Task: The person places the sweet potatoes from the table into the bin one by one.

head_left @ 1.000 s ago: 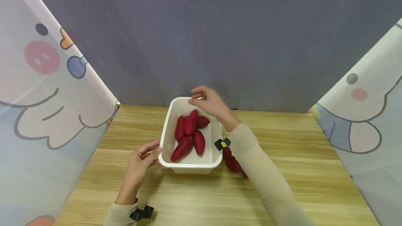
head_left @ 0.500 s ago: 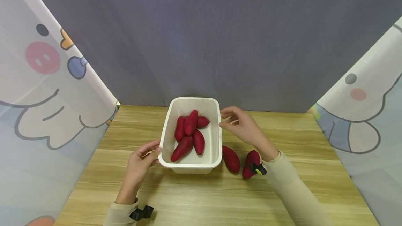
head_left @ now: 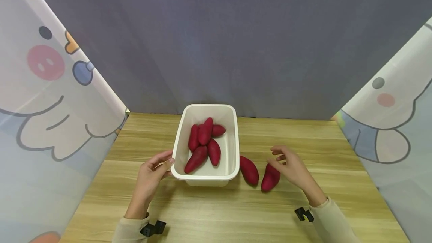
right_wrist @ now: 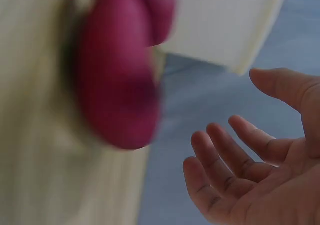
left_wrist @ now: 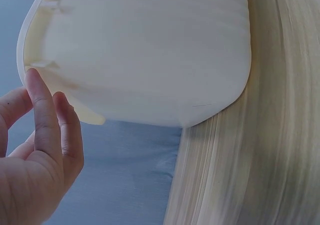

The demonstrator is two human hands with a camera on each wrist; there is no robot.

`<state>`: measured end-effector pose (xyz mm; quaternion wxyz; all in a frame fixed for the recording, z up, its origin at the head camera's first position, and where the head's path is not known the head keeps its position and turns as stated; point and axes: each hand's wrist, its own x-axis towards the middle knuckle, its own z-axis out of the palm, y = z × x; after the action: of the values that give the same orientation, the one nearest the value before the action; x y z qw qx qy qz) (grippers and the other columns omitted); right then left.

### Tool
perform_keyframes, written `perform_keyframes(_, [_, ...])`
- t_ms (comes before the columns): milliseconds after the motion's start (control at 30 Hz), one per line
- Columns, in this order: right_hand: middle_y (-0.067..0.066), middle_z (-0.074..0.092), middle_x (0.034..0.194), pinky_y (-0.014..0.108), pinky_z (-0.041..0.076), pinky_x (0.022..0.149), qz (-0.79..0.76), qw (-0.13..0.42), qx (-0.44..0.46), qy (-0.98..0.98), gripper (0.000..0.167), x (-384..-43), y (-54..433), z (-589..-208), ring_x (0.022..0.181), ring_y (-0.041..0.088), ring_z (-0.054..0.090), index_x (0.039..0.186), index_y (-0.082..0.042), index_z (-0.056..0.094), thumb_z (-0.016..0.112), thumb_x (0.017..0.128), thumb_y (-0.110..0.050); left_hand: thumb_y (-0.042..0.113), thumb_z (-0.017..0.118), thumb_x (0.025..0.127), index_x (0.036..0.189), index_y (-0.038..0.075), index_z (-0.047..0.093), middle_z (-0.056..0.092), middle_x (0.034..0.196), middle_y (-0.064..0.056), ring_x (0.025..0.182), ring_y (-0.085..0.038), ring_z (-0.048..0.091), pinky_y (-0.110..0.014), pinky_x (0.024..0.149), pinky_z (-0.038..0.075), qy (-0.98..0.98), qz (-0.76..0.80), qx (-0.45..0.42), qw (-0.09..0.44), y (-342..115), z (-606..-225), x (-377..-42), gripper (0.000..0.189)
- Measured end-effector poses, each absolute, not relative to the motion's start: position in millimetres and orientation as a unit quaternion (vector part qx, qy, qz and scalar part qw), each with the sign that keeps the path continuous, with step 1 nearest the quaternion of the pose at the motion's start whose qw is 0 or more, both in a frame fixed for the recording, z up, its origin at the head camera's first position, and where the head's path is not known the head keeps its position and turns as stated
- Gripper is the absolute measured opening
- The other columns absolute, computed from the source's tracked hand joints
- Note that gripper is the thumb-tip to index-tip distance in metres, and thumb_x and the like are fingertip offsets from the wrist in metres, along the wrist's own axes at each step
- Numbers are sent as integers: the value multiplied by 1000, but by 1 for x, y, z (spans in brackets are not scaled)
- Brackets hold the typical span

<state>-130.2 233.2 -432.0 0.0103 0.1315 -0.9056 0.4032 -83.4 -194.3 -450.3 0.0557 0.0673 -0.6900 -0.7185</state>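
Outer yam (head_left: pixel 271 179) lay on the table (head_left: pixel 209 213), right of the tub (head_left: pixel 210 177); a second yam (head_left: pixel 249 171) lay between. I had the right hand (head_left: pixel 293 168) at the outer yam, fingers loosely spread, holding nothing; left hand (head_left: pixel 151 173) pinched the tub's left rim. Step, I judged: a reach, next calling for fingers closed round that yam. Half a second earlier, the right hand was beside the tub's right rim.
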Motion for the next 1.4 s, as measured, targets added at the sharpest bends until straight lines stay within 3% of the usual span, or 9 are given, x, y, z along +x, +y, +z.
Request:
perform_keyframes(200, [22,66,114,45,58,75,377,4,66,-924,51,-112,249,-462,93,33,66,128,5,58,74,94,-29,11,73,93,128,-7,63,68,107,-6,93,-17,68,-31,73,61,-689,-720,69,54,-194,-450,-84,40])
perform_keyframes(500, [21,67,113,42,56,78,370,-33,-9,-928,68,-105,251,-482,95,29,66,132,8,53,71,93,-46,13,74,94,128,-7,63,68,107,-6,93,-17,68,-31,74,61,-689,-719,71,53,-194,-449,-82,41])
perform_keyframes(767, [28,64,118,44,56,83,411,-44,-33,-910,74,-111,247,-495,97,32,67,136,11,46,72,93,-43,12,74,93,128,-6,63,68,109,-7,93,-17,69,-31,74,61,-686,-722,71,56,-194,-451,-82,41])
perform_keyframes(1000, [27,65,114,39,56,79,421,-46,-25,-906,71,-114,244,-497,96,32,67,135,13,46,75,92,-35,12,74,93,128,-6,63,68,110,-6,93,-17,69,-31,73,61,-689,-719,73,57,-194,-451,-82,41])
perform_keyframes(1233, [29,59,121,29,57,71,482,-73,-51,-871,71,-114,247,-499,99,31,66,139,10,42,75,92,-32,10,73,93,128,-7,63,68,109,-5,93,-16,68,-31,73,61,-688,-720,74,58,-194,-451,-82,40])
perform_keyframes(1400, [31,54,126,33,61,69,564,-84,-58,-820,66,-115,247,-497,94,27,67,141,10,39,74,94,-21,10,73,93,127,-7,63,68,108,-4,92,-16,68,-30,72,61,-688,-720,73,60,-194,-451,-83,40])
